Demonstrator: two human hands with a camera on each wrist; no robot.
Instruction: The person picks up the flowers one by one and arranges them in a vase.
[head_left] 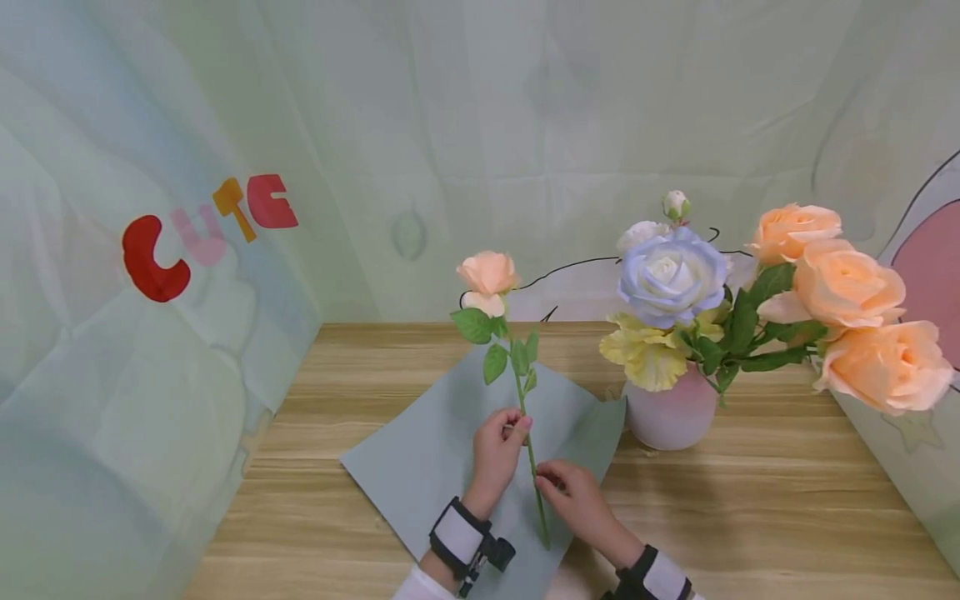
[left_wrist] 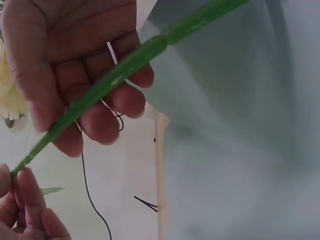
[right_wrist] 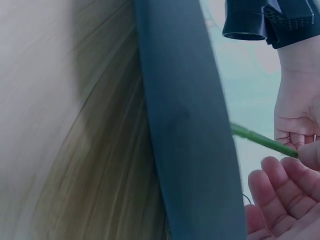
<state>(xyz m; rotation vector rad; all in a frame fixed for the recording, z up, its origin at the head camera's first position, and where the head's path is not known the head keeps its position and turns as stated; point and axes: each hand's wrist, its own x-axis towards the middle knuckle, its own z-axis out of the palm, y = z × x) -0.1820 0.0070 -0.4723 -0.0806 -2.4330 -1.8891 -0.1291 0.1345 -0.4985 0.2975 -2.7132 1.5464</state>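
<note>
A single peach rose (head_left: 489, 275) with green leaves stands tilted over a grey-green sheet of wrapping paper (head_left: 427, 442). My left hand (head_left: 498, 450) pinches its stem (left_wrist: 112, 80) about midway, below the leaves. Lower down, my right hand (head_left: 576, 497) has thumb and fingertips at the same stem, which runs between them. Its other fingers are loosely curled, as the left wrist view shows. The stem's cut end extends below both hands, over the paper. In the right wrist view, the paper's edge (right_wrist: 192, 130) hides part of the stem.
A pink-white vase (head_left: 671, 412) stands right of the paper, holding a blue rose (head_left: 673, 275), a yellow flower (head_left: 645, 350) and several peach roses (head_left: 851, 283) that lean right. The paper's right corner curls up beside the vase. Printed cloth (head_left: 480, 167) hangs behind the wooden table (head_left: 315, 508).
</note>
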